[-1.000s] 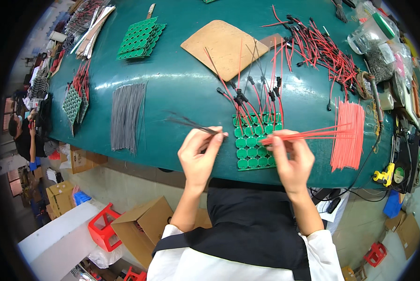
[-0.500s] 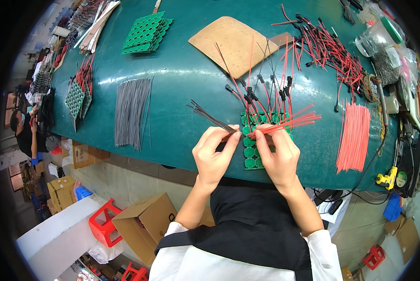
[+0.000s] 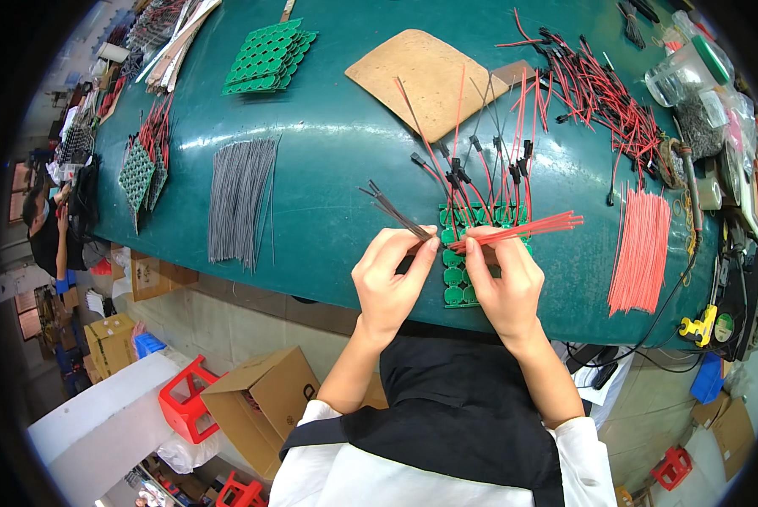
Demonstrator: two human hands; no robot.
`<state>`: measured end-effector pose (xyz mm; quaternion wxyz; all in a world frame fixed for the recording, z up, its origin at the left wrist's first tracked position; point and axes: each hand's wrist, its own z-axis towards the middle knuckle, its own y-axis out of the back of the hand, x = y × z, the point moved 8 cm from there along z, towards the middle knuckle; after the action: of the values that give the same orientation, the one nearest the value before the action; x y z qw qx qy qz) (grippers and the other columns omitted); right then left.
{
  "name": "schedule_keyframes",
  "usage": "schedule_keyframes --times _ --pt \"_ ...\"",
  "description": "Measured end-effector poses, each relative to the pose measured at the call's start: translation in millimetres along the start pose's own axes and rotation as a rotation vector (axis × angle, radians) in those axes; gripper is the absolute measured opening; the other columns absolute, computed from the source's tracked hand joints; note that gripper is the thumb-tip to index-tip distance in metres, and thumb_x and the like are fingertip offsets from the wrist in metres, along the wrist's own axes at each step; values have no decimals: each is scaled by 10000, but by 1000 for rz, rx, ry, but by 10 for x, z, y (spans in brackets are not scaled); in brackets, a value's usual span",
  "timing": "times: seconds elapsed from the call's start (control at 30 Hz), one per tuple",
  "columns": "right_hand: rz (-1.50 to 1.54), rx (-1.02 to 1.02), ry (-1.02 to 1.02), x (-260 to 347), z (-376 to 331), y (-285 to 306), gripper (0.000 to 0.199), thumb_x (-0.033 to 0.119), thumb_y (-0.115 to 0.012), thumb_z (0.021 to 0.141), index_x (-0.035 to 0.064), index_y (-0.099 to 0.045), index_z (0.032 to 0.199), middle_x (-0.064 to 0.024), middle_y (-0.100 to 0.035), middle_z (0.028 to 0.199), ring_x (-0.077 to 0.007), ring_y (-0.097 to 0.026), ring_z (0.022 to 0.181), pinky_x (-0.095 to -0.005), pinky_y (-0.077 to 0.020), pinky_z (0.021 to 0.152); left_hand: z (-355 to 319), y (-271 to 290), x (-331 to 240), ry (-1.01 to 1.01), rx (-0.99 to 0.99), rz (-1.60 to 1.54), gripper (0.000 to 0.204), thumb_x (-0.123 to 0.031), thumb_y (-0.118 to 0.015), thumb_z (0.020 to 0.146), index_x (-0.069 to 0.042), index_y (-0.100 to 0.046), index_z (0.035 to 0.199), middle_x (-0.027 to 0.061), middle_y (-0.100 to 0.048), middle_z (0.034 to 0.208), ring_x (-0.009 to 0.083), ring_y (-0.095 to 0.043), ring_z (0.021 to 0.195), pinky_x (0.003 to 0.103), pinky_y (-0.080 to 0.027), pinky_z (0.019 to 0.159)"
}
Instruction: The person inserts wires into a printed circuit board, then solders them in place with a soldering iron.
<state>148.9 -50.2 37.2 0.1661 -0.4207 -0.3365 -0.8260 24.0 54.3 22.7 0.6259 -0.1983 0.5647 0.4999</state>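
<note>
My left hand (image 3: 391,279) pinches a small bundle of dark grey wires (image 3: 392,211) that fans out up and to the left. My right hand (image 3: 504,283) pinches a bundle of short red wires (image 3: 533,228) pointing right. Both hands meet over a green panel of round circuit boards (image 3: 455,275) at the near edge of the green table (image 3: 337,152). Several red and black leads (image 3: 489,169) stand up from the panel's far rows. My fingers hide part of the panel.
A pile of grey wires (image 3: 239,198) lies to the left, a pile of red wires (image 3: 641,249) to the right. A brown board (image 3: 425,76), green panels (image 3: 269,55), and tangled red-black leads (image 3: 599,89) lie farther back. Cardboard boxes (image 3: 261,406) and red stools (image 3: 185,406) stand on the floor.
My hands have come together over the green panel. The red bundle moved left from beside the red pile, and the grey bundle came in closer to the panel.
</note>
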Motion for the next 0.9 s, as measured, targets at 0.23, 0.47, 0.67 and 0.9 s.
schedule_keyframes --times 0.23,0.47,0.67,0.9 --pt "-4 -6 -3 5 8 10 169 -65 -685 829 -25 -636 986 -115 -661 880 -216 -666 697 -305 -547 558 -3 -16 -8 -12 5 -1 112 37 -724 829 48 -700 937 112 -713 941 153 -701 780 260 -572 700" --pt "-32 5 40 7 0 -7 225 -44 -709 815 -24 -649 1031 -118 -671 899 -247 -666 728 -328 -548 614 -2 -38 -17 -67 18 23 137 24 -744 803 12 -704 933 107 -691 874 174 -681 720 278 -548 637" --pt "-174 67 156 145 57 -98 287 -25 -712 820 -17 -652 1100 -124 -679 931 -250 -680 774 -336 -552 653 12 -51 -72 -145 12 81 197 14 -742 811 5 -721 1006 104 -681 855 168 -670 699 276 -534 610" --pt "-70 -39 -66 -50 24 161 141 -32 -707 837 -31 -646 964 -121 -681 909 -213 -685 732 -295 -567 585 -8 -69 -20 -15 43 125 197 34 -741 811 47 -715 1005 108 -686 852 156 -649 716 271 -524 650"
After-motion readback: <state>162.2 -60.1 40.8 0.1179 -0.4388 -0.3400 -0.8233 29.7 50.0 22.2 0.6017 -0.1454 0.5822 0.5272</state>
